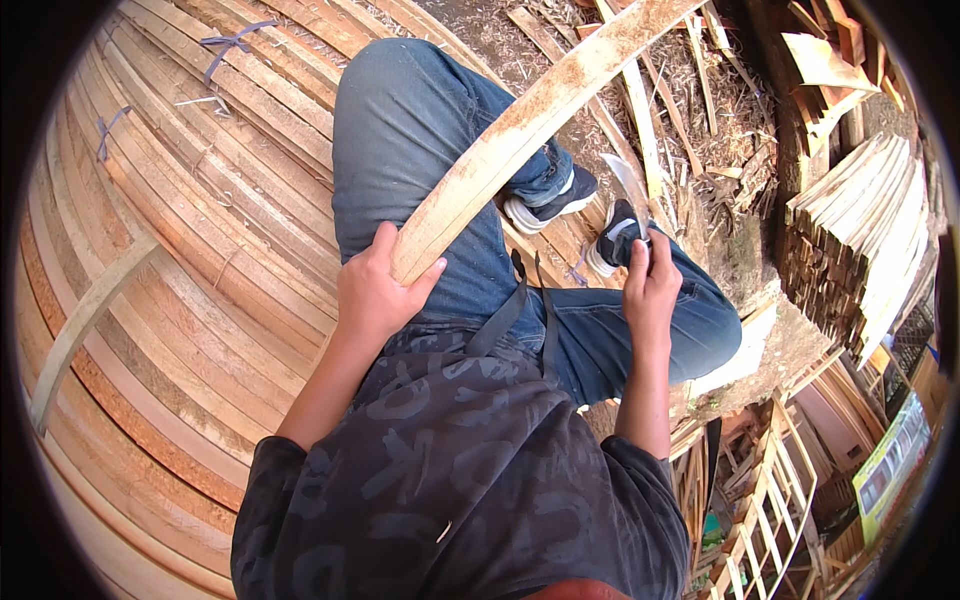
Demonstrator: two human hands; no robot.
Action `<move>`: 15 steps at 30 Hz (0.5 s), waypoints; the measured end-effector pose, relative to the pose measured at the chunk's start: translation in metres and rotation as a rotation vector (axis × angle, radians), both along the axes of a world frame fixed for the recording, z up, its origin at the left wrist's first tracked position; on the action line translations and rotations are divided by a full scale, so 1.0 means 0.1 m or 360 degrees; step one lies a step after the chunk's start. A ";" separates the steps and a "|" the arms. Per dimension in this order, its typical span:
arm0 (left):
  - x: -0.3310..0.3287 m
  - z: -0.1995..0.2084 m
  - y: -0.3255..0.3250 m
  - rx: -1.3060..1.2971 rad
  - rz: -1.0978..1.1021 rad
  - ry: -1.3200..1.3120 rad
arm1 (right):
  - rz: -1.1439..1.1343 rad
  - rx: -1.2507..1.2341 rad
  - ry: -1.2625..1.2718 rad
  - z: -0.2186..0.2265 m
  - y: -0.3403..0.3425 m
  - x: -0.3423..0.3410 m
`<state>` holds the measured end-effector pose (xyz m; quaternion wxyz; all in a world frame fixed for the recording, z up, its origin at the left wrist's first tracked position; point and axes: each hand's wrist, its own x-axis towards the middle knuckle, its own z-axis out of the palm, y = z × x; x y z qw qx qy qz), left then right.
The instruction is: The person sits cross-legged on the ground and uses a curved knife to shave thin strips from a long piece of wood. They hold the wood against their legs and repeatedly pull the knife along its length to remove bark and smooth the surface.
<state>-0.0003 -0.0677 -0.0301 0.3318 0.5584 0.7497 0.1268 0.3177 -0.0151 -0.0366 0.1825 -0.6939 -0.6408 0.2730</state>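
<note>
My left hand (378, 283) is closed round the near end of a long flat wooden plank (520, 135). The plank slants up across my left leg toward the far right, and its far end runs out of view. Brown bark-like stains mark its upper face. In my right hand (652, 287) is a knife (627, 180), held over my right shin. Its blade points away from me and slightly left, apart from the plank. My fingers hide most of the handle.
Stacked boards (190, 330) fill the left side, some tied with purple strips (228, 45). Wood shavings and offcuts (690, 90) litter the ground ahead. A pile of cut slats (850, 240) stands at the right. Lower right is a wooden lattice frame (775, 500).
</note>
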 end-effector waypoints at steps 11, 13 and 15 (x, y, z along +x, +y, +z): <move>0.04 0.07 0.08 -0.0026 0.0088 -0.0126 | 0.0510 0.0154 -0.0133 -0.24 0.13 -0.61; 0.04 0.08 0.08 -0.0048 0.0095 -0.0139 | 0.0557 0.0203 -0.0230 -0.25 0.22 -0.57; 0.04 0.08 0.08 -0.0066 0.0099 -0.0134 | 0.0567 0.0279 -0.0274 -0.29 0.28 -0.52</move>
